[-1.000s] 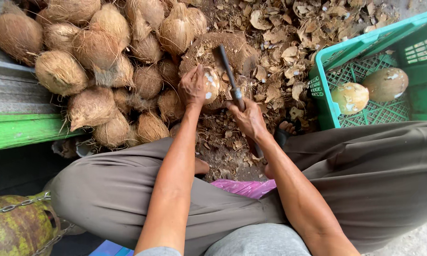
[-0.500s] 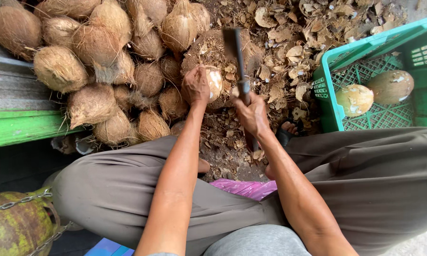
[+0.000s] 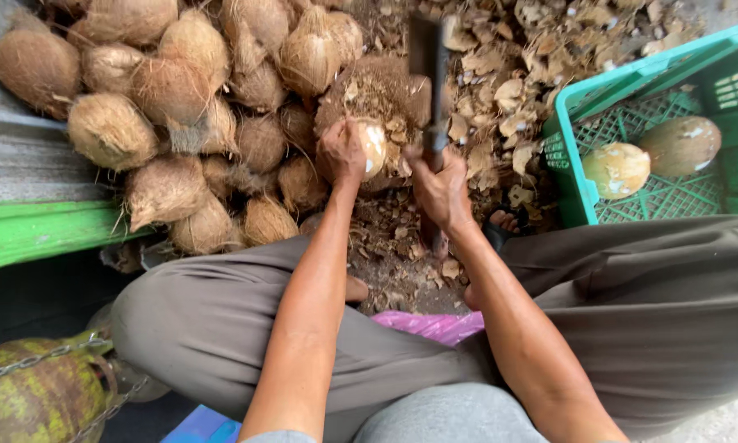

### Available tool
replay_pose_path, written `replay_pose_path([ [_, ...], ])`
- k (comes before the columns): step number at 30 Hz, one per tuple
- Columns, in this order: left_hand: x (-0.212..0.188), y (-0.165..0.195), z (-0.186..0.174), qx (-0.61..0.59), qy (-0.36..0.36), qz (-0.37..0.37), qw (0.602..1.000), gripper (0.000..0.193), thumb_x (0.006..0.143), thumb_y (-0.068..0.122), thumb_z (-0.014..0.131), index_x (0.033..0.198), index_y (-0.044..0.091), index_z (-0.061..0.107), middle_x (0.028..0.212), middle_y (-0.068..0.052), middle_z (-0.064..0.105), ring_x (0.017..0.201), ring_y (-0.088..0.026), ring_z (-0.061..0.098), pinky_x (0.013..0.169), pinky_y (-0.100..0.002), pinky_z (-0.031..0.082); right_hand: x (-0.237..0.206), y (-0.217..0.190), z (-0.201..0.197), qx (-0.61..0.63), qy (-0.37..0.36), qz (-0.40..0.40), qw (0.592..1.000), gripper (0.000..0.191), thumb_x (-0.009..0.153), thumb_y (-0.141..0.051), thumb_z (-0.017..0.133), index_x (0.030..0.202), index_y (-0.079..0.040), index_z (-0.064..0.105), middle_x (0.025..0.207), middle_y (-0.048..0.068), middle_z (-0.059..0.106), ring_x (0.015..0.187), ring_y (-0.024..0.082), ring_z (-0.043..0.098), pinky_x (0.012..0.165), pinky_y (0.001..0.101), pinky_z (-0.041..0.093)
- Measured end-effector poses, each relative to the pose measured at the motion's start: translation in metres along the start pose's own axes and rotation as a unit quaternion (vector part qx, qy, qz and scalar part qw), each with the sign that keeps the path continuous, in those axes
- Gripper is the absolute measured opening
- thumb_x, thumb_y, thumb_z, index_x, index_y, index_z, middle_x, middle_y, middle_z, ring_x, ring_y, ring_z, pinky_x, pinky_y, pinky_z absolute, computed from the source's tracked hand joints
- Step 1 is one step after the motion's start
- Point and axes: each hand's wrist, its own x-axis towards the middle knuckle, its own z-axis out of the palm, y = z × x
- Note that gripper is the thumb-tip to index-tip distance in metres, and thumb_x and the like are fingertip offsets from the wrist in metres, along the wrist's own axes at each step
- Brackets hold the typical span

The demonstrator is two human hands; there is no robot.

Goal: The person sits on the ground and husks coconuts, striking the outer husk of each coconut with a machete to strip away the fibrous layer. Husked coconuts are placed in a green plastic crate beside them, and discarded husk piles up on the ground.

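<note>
Head view: my left hand (image 3: 342, 153) clenched around a partly peeled coconut (image 3: 371, 146), pressing it on the round wooden chopping block (image 3: 377, 94) ahead of my knees; my right hand (image 3: 439, 190) gripping the handle of a cleaver (image 3: 429, 57), blade raised above the block just right of the coconut; heap of husked coconuts (image 3: 180, 123) to the left; green crate (image 3: 656, 131) on the right with two peeled coconuts (image 3: 617, 170) inside; shell scraps (image 3: 500, 90) on the ground.

Seated, knees spread wide, both bare forearms reaching forward and down between them. Left hand (image 3: 342, 152) curled, fingers closed in a grip, knuckles up. Right hand (image 3: 439, 187) clenched in a fist, wrist slightly raised.
</note>
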Motion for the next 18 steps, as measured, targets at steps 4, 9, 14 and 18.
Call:
replay_pose_path([
  [4, -0.004, 0.002, -0.006, -0.114, -0.046, -0.221, 0.968, 0.033, 0.102, 0.038, 0.055, 0.086, 0.015, 0.072, 0.092, -0.004, 0.068, 0.074, -0.017, 0.06, 0.061, -0.035, 0.048, 0.0, 0.013, 0.009, 0.121, -0.016, -0.021, 0.992, 0.024, 0.098, -0.034, 0.063, 0.086, -0.013, 0.06, 0.063, -0.003, 0.052, 0.045, 0.008, 0.044, 0.036, 0.027, 0.035],
  [9, -0.008, 0.004, -0.006, -0.186, 0.049, -0.081, 0.978, 0.04, 0.102, 0.043, 0.051, 0.087, 0.016, 0.077, 0.088, -0.005, 0.072, 0.076, -0.017, 0.064, 0.066, -0.035, 0.054, -0.001, 0.017, 0.005, -0.186, -0.098, 0.126, 0.97, 0.041, 0.103, -0.038, 0.065, 0.078, -0.01, 0.049, 0.058, -0.001, 0.048, 0.043, 0.01, 0.042, 0.036, 0.0282, 0.035],
  [14, -0.003, 0.0, 0.001, -0.185, 0.041, -0.14, 0.972, 0.047, 0.1, 0.052, 0.052, 0.079, 0.013, 0.068, 0.079, -0.005, 0.066, 0.076, -0.019, 0.061, 0.069, -0.036, 0.052, 0.004, -0.018, -0.01, -0.036, -0.03, 0.107, 0.993, 0.029, 0.099, -0.033, 0.061, 0.078, -0.013, 0.053, 0.058, -0.002, 0.052, 0.041, 0.012, 0.045, 0.036, 0.0313, 0.042],
  [18, 0.005, -0.001, -0.002, -0.2, 0.057, -0.212, 0.955, 0.053, 0.083, 0.063, 0.068, 0.079, 0.01, 0.067, 0.079, -0.007, 0.067, 0.077, -0.022, 0.064, 0.072, -0.04, 0.053, 0.003, -0.033, -0.01, -0.065, -0.01, 0.098, 0.993, 0.035, 0.1, -0.031, 0.064, 0.075, -0.012, 0.049, 0.059, 0.0, 0.052, 0.045, 0.011, 0.048, 0.04, 0.032, 0.044],
])
